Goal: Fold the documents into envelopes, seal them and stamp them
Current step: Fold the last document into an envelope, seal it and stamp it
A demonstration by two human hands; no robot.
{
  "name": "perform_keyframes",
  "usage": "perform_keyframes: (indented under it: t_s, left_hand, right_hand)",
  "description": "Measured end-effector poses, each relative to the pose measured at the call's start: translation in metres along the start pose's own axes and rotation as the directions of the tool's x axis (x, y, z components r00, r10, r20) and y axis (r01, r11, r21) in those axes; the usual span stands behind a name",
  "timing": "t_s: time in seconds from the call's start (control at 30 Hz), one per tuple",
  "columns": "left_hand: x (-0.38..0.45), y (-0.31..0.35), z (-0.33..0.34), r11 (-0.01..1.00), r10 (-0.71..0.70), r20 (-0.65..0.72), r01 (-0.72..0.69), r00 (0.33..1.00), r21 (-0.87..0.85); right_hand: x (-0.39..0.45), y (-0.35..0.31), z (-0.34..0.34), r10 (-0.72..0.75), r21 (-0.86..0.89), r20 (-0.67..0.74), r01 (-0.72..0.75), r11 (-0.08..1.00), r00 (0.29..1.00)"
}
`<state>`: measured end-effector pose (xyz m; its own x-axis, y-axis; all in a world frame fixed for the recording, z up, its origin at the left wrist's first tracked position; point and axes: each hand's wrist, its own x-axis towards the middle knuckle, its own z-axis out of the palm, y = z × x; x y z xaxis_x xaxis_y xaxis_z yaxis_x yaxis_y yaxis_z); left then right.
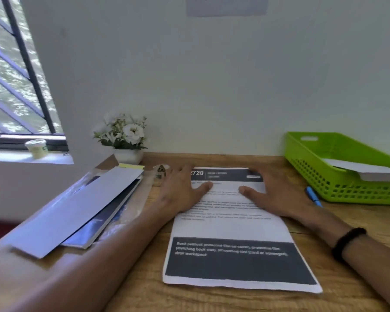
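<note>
A printed document [230, 228] with dark bands at its top and bottom lies flat on the wooden desk [144, 293] in front of me. My left hand [182, 190] rests flat on its upper left corner, fingers straight. On the upper right part of the sheet my right hand [275, 194] lies the same way, thumb pointing inward. A long white envelope [77, 210] lies at the left on a stack of books and plastic sleeves. A small stamp-like object [160, 172] sits just left of my left hand.
A green plastic basket [338, 176] holding white paper stands at the back right. A blue pen [314, 197] lies in front of it. A white flower pot [127, 140] stands against the wall. A cup [36, 148] sits on the window sill at left.
</note>
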<state>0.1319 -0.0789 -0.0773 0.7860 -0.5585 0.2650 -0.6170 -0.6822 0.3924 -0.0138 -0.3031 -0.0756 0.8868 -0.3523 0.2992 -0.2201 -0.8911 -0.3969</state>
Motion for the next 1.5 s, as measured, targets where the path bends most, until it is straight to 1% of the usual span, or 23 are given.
perform_keyframes:
  t_s: [0.1, 0.17, 0.27, 0.33, 0.4, 0.47, 0.53, 0.57, 0.6, 0.7, 0.8, 0.87, 0.93, 1.03, 1.07, 1.13, 1.27, 1.5]
  left_hand:
    - [-0.003, -0.001, -0.005, 0.972, 0.022, -0.068, -0.037, 0.997, -0.231]
    - [-0.004, -0.002, -0.008, 0.932, -0.003, -0.116, -0.039, 0.993, -0.360]
    - [-0.003, -0.005, -0.009, 0.891, -0.028, -0.194, -0.064, 0.981, -0.449]
    - [0.000, -0.007, -0.009, 0.852, -0.060, -0.212, -0.061, 0.976, -0.520]
    - [0.001, -0.006, -0.010, 0.757, -0.117, -0.175, -0.027, 0.978, -0.653]
    - [0.003, -0.006, -0.010, 0.604, -0.183, -0.119, 0.016, 0.976, -0.797]
    - [0.003, -0.004, -0.013, 0.463, -0.237, -0.057, 0.062, 0.970, -0.884]
    - [0.002, -0.003, -0.014, 0.414, -0.255, -0.026, 0.085, 0.967, -0.906]
    - [0.002, -0.002, -0.015, 0.379, -0.268, -0.001, 0.105, 0.963, -0.920]
    - [0.000, 0.001, -0.019, 0.301, -0.316, 0.041, 0.141, 0.948, -0.943]
    - [-0.001, 0.000, -0.022, 0.244, -0.344, 0.062, 0.153, 0.937, -0.958]
    - [-0.001, -0.001, -0.022, 0.226, -0.316, 0.086, 0.162, 0.945, -0.961]
    - [-0.002, -0.002, -0.024, 0.247, -0.243, 0.135, 0.196, 0.961, -0.949]
    - [-0.005, 0.001, -0.029, 0.350, -0.096, 0.226, 0.246, 0.969, -0.904]
    - [-0.006, 0.003, -0.029, 0.380, -0.062, 0.247, 0.252, 0.967, -0.890]
    - [-0.007, 0.004, -0.030, 0.408, -0.035, 0.264, 0.255, 0.964, -0.877]
    - [-0.005, 0.001, -0.031, 0.392, -0.008, 0.294, 0.274, 0.956, -0.878]
    - [-0.002, -0.004, -0.029, 0.353, 0.007, 0.320, 0.297, 0.948, -0.887]
  right_hand:
    - [0.000, 0.000, -0.001, -0.028, 0.095, -0.038, 0.032, 0.995, 0.999]
    - [0.000, 0.000, -0.002, -0.012, 0.159, -0.083, 0.025, 0.987, 0.997]
    - [0.000, -0.001, -0.005, 0.042, 0.301, -0.155, 0.006, 0.954, 0.987]
    - [0.001, -0.001, -0.005, 0.104, 0.427, -0.206, -0.006, 0.904, 0.973]
    - [0.002, -0.001, -0.004, 0.185, 0.578, -0.229, -0.019, 0.816, 0.956]
    - [0.001, -0.002, -0.003, 0.272, 0.714, -0.257, -0.007, 0.700, 0.927]
    - [-0.001, -0.006, -0.005, 0.336, 0.817, -0.238, 0.001, 0.577, 0.911]
    - [-0.001, -0.007, -0.004, 0.349, 0.850, -0.210, -0.006, 0.527, 0.914]
    - [-0.002, -0.009, -0.004, 0.342, 0.869, -0.181, -0.014, 0.495, 0.922]
    - [-0.003, -0.012, -0.006, 0.287, 0.885, -0.111, -0.037, 0.465, 0.952]
    - [-0.004, -0.013, -0.007, 0.265, 0.893, -0.056, -0.070, 0.444, 0.963]
    - [-0.004, -0.013, -0.007, 0.300, 0.898, -0.065, -0.076, 0.434, 0.952]
    - [-0.004, -0.012, -0.006, 0.358, 0.912, -0.096, -0.062, 0.406, 0.929]
    - [-0.004, -0.010, -0.007, 0.425, 0.929, -0.108, -0.061, 0.365, 0.899]
    - [-0.004, -0.009, -0.007, 0.435, 0.930, -0.109, -0.062, 0.361, 0.894]
    - [-0.003, -0.008, -0.007, 0.445, 0.930, -0.111, -0.065, 0.361, 0.889]
    - [-0.001, -0.008, -0.004, 0.448, 0.926, -0.114, -0.068, 0.370, 0.887]
    - [-0.002, -0.013, -0.004, 0.445, 0.937, -0.106, -0.061, 0.344, 0.889]
